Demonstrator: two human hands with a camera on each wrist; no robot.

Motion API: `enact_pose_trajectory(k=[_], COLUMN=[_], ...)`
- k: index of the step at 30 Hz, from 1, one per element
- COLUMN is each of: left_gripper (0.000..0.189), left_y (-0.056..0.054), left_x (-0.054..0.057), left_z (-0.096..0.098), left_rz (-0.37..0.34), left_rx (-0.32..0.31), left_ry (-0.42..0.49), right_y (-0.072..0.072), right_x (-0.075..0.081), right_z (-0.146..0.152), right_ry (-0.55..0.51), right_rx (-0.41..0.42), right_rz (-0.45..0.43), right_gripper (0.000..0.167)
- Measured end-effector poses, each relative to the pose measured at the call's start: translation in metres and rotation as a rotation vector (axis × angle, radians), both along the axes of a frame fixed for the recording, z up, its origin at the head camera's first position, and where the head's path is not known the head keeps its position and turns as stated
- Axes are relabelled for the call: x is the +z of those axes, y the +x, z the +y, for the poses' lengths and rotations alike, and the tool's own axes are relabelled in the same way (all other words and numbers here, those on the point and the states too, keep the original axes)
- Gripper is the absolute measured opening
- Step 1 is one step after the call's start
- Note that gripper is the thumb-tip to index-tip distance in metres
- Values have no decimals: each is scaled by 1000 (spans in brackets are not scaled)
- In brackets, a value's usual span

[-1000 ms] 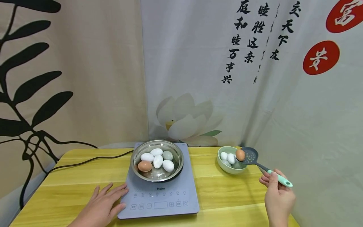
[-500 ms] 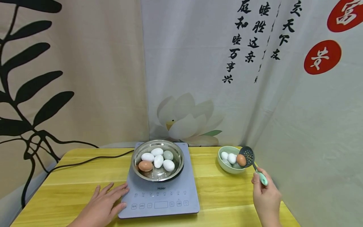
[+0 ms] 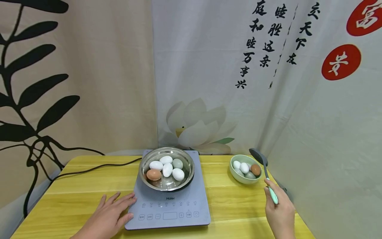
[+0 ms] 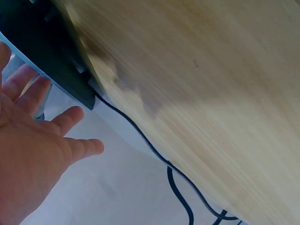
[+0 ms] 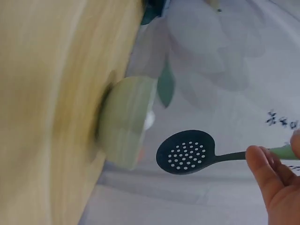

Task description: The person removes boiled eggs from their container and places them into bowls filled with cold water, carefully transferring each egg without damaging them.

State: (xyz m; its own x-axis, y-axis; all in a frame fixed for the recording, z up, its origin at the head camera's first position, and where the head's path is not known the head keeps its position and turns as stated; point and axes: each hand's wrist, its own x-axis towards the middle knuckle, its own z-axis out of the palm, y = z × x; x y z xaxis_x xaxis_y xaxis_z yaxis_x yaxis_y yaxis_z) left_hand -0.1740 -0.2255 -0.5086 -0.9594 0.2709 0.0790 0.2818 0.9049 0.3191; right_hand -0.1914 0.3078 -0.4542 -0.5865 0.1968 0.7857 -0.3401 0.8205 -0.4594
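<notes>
My right hand (image 3: 280, 208) grips the mint-green handle of a dark slotted spoon (image 5: 185, 152). Its holed head is raised beside the rim of a pale green bowl (image 3: 245, 180) and carries nothing. A brown egg (image 3: 255, 169) lies in that bowl against the right side, among white and greenish eggs. With fingers spread, my left hand (image 3: 105, 214) rests at the left edge of a grey-blue induction cooktop (image 3: 191, 196). On the cooktop stands a steel pan (image 3: 167, 188) holding several white eggs, a greenish egg (image 3: 177, 163) and a brown egg (image 3: 153, 174).
A black power cable (image 3: 95, 167) runs left from the cooktop over the wooden table (image 3: 232, 205) and off its edge. Behind the table hangs a printed curtain (image 3: 197, 76). The table's right edge lies close beyond my right hand.
The slotted spoon has tipped, and the brown egg has gone from its head into the green bowl. The spoon then lifted and turned upright. My left hand keeps its place.
</notes>
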Motion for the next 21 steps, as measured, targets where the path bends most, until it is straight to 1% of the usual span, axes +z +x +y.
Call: enact_pose_trajectory(k=[2, 4, 6, 7, 9, 10, 13, 15, 17, 18, 21], left_gripper=[52, 52, 53, 53, 54, 54, 55, 55, 55, 55, 55], left_y=[0, 0, -1, -1, -1, -1, -1, -1, 0, 0, 0], left_x=[0, 0, 0, 1, 1, 1, 0, 0, 0, 0, 0], left_z=[0, 1, 0, 0, -1, -2, -2, -2, -1, -1, -1], left_rz=[5, 4, -1, -4, -9, -10, -13, -21, -27, -29, -44], left_rx=[-3, -2, 1, 5, 13, 15, 21, 28, 29, 28, 28], left_ry=[1, -1, -4, -5, -3, -4, -3, -3, -8, -11, -7], right_y=[7, 15, 22, 24, 28, 29, 28, 25, 21, 18, 10], right_x=[8, 20, 32, 37, 44, 46, 42, 36, 29, 25, 15], right_z=[-8, -21, -36, -45, -65, -75, -108, -130, -148, -155, -172], right_ry=[-121, -286, -435, -491, -563, -574, -490, -386, -252, -190, -42], right_rx=[40, 137, 283, 371, 543, 621, 825, 920, 975, 988, 972], right_rz=[-17, -39, -56, -61, -68, -78, -67, -32, 30, 59, 144], right_gripper=[35, 31, 30, 30, 30, 30, 32, 36, 43, 45, 47])
